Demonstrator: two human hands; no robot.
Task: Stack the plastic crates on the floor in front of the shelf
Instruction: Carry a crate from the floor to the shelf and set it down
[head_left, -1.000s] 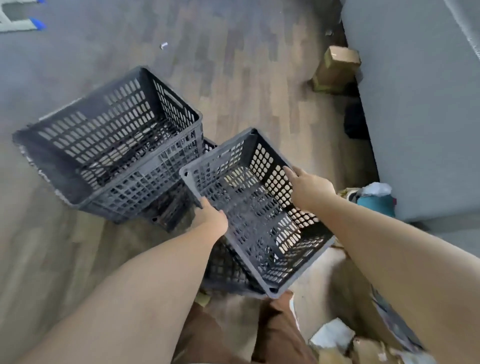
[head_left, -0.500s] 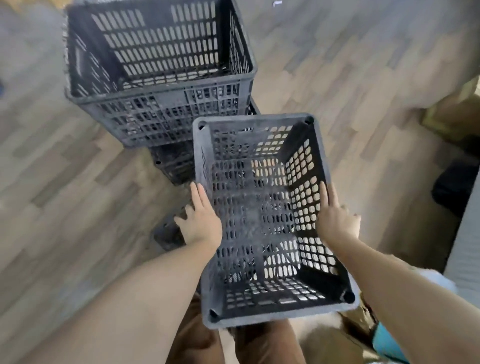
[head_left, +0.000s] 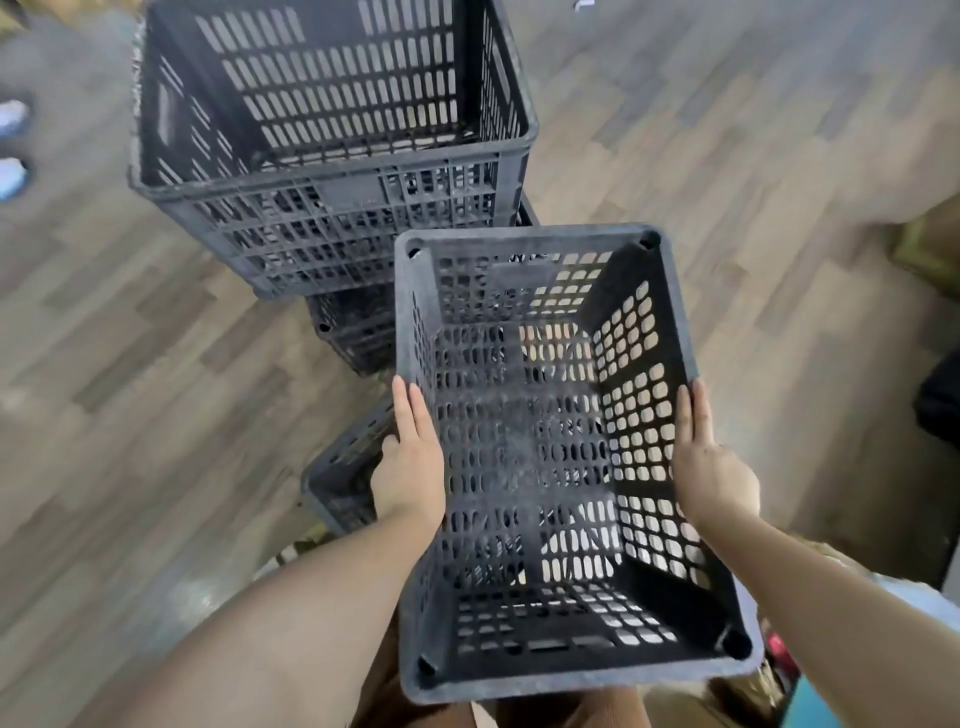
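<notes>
A dark grey perforated plastic crate (head_left: 540, 234) hangs in the air between my hands, its open top facing me. My left hand (head_left: 410, 467) presses flat on its left wall, with fingers straight along the rim. My right hand (head_left: 711, 467) presses flat on its right wall in the same way. Just beyond it stands a larger slotted grey crate (head_left: 332, 208), upright on top of another crate (head_left: 353, 332). A further crate (head_left: 337, 478) lies low on the floor, partly hidden under my left hand.
Wood-pattern flooring (head_left: 156, 415) spreads to the left and far right. A person's shoes (head_left: 10, 145) show at the left edge. A cardboard box (head_left: 930, 244) and a dark object (head_left: 940, 410) sit at the right edge. Clutter lies by my feet at the lower right.
The view has swung left and down, and the held crate has turned square to me and come closer to the large crate. My hands went from gripping its rim to lying flat on its sides.
</notes>
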